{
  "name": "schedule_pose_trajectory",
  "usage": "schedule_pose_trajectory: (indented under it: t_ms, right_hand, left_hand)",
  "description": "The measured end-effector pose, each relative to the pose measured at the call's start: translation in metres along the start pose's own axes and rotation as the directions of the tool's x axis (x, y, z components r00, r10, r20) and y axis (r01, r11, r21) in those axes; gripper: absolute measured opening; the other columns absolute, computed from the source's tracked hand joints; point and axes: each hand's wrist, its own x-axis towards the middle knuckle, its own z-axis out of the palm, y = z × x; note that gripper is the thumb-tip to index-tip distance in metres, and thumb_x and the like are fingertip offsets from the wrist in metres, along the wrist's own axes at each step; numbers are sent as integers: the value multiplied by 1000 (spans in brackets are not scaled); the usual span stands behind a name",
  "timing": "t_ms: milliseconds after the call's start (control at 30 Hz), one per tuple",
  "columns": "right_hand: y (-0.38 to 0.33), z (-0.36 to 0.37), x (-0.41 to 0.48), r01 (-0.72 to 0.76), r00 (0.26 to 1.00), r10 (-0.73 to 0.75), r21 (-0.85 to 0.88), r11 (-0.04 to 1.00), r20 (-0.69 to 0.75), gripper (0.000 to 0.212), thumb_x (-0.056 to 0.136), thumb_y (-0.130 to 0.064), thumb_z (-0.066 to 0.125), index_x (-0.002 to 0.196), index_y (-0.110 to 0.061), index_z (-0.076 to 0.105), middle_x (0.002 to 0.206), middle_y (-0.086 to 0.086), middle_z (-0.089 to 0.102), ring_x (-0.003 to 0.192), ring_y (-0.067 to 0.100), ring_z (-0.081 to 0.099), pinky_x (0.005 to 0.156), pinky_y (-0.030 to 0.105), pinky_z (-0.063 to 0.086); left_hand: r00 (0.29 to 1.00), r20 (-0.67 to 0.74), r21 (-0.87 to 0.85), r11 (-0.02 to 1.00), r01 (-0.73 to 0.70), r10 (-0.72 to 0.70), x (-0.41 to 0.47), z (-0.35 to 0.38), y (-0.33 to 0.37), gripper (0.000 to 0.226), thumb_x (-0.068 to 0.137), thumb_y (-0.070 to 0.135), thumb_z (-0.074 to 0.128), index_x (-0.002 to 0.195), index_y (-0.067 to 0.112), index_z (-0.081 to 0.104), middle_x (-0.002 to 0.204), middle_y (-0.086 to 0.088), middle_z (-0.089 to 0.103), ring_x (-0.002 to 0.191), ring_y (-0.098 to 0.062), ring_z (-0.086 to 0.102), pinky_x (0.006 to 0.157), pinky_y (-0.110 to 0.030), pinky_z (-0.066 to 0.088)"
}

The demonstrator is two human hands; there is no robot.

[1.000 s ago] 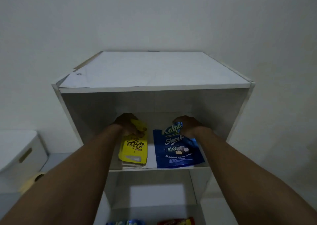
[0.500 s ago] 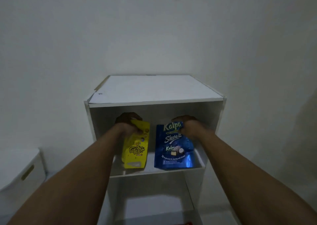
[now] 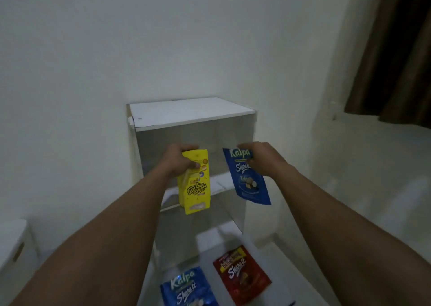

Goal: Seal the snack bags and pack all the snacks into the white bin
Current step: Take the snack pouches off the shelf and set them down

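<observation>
Fingers (image 3: 190,147) of the left hand (image 3: 178,160) curl over the top edge of a flat yellow foil snack pouch (image 3: 196,186), thumb pressed on its front face; firm grip near the upper left corner. Pouch hangs upright, print facing the camera, bottom edge level with the lower compartment. Right hand (image 3: 261,156) pinches a flat blue foil "Kalpa" snack pouch (image 3: 248,179) at its top right corner, fingers behind, thumb in front. That pouch hangs tilted, bottom swung out to the right.

Both bare forearms reach straight forward from the lower corners of the view and converge, wrists roughly level, hands near each other but apart. Both pouches are held in the air in front of a white open-front wooden shelf unit (image 3: 191,112), touching no board. Yellow one hangs across the middle shelf edge, blue one across the unit's right side panel. Whether either pouch top is sealed cannot be told.

Below, a second blue "Kalpa" pouch (image 3: 189,287) and a red foil snack pouch (image 3: 242,275) lie flat side by side, just apart, on a white surface at the unit's foot. White box-shaped bin (image 3: 14,242) with a slot handle sits at the far lower left, well apart from all four pouches. Dark brown curtain (image 3: 396,49) hangs at the upper right against the pale wall.
</observation>
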Motion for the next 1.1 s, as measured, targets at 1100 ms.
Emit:
schedule_pose_trajectory:
  t_ms: [1100]
  right_hand:
    - [339, 124, -406, -719, 694, 715, 17, 695, 88, 51, 96, -10, 53, 146, -20, 47, 137, 11, 58, 120, 31, 56, 94, 38, 49]
  left_hand:
    - [873, 480, 49, 992, -120, 82, -184, 483, -9, 55, 77, 16, 76, 130, 29, 64, 128, -4, 67, 117, -20, 62, 87, -20, 42]
